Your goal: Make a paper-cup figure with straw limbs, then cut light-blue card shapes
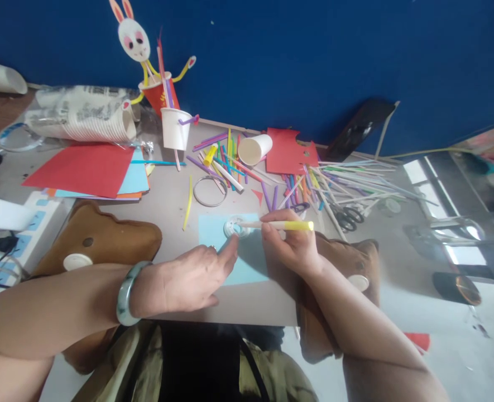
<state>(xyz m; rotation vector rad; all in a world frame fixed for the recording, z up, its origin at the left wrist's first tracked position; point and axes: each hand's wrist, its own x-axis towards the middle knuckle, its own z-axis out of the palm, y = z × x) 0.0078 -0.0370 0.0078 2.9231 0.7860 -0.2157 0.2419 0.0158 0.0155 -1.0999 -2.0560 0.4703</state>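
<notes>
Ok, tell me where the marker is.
In the head view, the marker is just right of centre, in the right hand, its tip at the pale ring on the blue paper.

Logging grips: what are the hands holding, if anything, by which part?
Right hand: a yellow-ended white marker pen, by its barrel. Left hand: nothing gripped; a fingertip at the whitish ring.

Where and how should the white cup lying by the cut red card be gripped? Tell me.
Probably grip the white cup across the middle of its side wall, from above: lying down, it turns that rounded wall upward, while coloured sticks crowd its open end and the red card lies by its closed end.
</notes>
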